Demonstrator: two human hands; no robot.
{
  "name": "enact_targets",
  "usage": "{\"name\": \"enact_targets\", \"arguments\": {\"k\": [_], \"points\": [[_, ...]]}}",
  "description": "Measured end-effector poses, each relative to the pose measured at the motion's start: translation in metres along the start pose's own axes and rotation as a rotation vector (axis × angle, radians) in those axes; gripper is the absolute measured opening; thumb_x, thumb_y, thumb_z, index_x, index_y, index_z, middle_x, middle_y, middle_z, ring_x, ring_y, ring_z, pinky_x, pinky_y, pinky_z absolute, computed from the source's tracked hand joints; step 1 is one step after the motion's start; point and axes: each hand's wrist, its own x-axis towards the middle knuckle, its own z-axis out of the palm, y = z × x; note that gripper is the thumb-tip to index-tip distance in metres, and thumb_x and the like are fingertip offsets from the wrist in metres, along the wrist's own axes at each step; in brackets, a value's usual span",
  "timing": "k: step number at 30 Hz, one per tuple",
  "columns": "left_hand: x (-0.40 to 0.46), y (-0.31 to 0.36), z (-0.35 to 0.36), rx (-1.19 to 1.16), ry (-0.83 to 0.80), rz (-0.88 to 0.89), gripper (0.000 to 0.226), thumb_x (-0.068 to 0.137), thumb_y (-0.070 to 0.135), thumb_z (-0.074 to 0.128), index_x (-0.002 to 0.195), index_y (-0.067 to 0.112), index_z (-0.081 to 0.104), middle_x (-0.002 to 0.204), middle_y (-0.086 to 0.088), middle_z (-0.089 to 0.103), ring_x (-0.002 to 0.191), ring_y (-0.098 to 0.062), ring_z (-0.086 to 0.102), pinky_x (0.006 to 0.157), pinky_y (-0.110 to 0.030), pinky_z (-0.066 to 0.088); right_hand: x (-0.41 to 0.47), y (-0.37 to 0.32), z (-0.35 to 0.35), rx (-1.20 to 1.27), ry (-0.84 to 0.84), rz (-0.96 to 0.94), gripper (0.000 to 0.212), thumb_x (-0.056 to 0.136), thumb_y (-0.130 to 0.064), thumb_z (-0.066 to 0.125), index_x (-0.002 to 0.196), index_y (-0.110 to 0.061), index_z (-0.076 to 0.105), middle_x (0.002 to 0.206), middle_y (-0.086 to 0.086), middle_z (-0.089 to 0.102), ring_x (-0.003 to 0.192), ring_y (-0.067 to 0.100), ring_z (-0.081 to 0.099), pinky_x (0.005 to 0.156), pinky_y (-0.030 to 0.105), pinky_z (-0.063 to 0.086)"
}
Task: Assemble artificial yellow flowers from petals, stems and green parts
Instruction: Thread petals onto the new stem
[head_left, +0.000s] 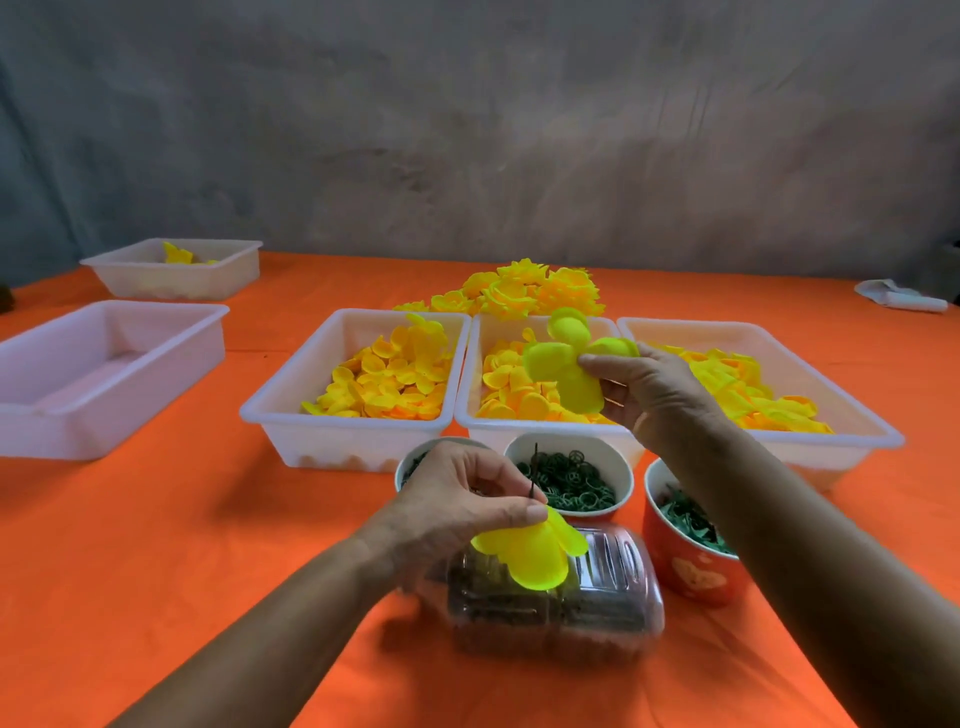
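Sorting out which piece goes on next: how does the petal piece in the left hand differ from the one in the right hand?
The left hand pinches its petal piece already threaded on a thin dark stem; the right hand's petal piece shows no stem. The left piece hangs low over the clear container, the right one is raised over the middle tray. Both are bright yellow, multi-lobed.

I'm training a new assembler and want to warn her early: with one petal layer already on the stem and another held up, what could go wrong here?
1. The left hand pinches the thin dark stem above the threaded yellow petal layer; a looser pinch might let it slide off.
2. The right hand holds the second yellow petal piece by one lobe, so it may miss the stem tip.
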Motion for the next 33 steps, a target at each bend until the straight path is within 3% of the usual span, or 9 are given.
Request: {"name": "enact_targets", "arguments": {"k": [8, 11, 14, 18, 23, 29, 33], "points": [[-0.004, 0.007, -0.007, 0.030, 0.037, -0.079, 0.020, 0.065, 0.002, 0.077, 0.084, 0.006, 0.072, 0.076, -0.004, 0.068, 0.071, -0.007, 0.060, 0.066, -0.016, 0.048, -0.046, -0.013, 0.005, -0.025, -0.148, 0.094, 0.035, 0.055, -0.005, 0.070, 0.089, -0.006, 0.062, 0.075, 0.007, 0.073, 0.065, 0.019, 0.071, 0.056, 0.031, 0.059], [-0.006, 0.013, -0.016, 0.005, 0.063, -0.060, 0.026, 0.064, 0.019, 0.074, 0.088, 0.011, 0.073, 0.080, -0.001, 0.072, 0.074, -0.005, 0.063, 0.067, -0.015, 0.049, -0.056, -0.017, 0.005, -0.067, -0.151, 0.099, 0.045, 0.053, -0.006, 0.070, 0.098, -0.004, 0.063, 0.080, 0.010, 0.073, 0.064, 0.019, 0.071, 0.062, 0.035, 0.059], [0.000, 0.027, -0.023, -0.029, 0.197, -0.048, 0.035, 0.066, 0.044, 0.064, 0.083, 0.014, 0.073, 0.079, 0.001, 0.070, 0.073, -0.008, 0.059, 0.067, -0.019, 0.048, -0.063, -0.022, 0.006, -0.100, -0.157, 0.089, 0.051, 0.052, -0.007, 0.071, 0.101, -0.001, 0.062, 0.085, 0.013, 0.071, 0.065, 0.020, 0.070, 0.068, 0.038, 0.058], [0.011, 0.051, -0.019, -0.030, 0.274, -0.012, 0.045, 0.063, 0.057, 0.060, 0.077, 0.015, 0.072, 0.075, 0.001, 0.069, 0.071, -0.011, 0.060, 0.070, -0.026, 0.047, -0.070, -0.028, 0.013, -0.128, -0.174, 0.080, 0.057, 0.051, -0.007, 0.072, 0.107, 0.000, 0.062, 0.091, 0.016, 0.070, 0.067, 0.022, 0.070, 0.070, 0.039, 0.057], [0.018, 0.069, -0.001, 0.027, 0.210, -0.021, 0.062, 0.055, 0.051, 0.073, 0.093, 0.001, 0.072, 0.100, -0.018, 0.071, 0.102, -0.035, 0.064, 0.099, -0.048, 0.045, -0.078, -0.031, 0.023, -0.145, -0.215, 0.056, 0.050, 0.050, -0.008, 0.072, 0.099, -0.001, 0.064, 0.082, 0.010, 0.072, 0.066, 0.019, 0.069, 0.066, 0.035, 0.058], [0.020, 0.073, -0.002, 0.000, 0.233, -0.061, 0.044, 0.045, 0.031, 0.078, 0.077, 0.002, 0.070, 0.076, -0.012, 0.069, 0.074, -0.023, 0.060, 0.076, -0.036, 0.046, -0.083, -0.033, 0.028, -0.139, -0.246, 0.066, 0.060, 0.050, -0.008, 0.072, 0.107, 0.003, 0.062, 0.085, 0.013, 0.072, 0.066, 0.019, 0.070, 0.065, 0.033, 0.059], [0.018, 0.075, -0.010, -0.035, 0.186, -0.114, 0.037, 0.052, 0.024, 0.075, 0.082, 0.003, 0.071, 0.072, -0.006, 0.070, 0.065, -0.016, 0.064, 0.068, -0.028, 0.051, -0.085, -0.034, 0.031, -0.134, -0.264, 0.075, 0.057, 0.050, -0.009, 0.072, 0.105, 0.000, 0.062, 0.087, 0.012, 0.071, 0.067, 0.020, 0.070, 0.067, 0.036, 0.058]]}}
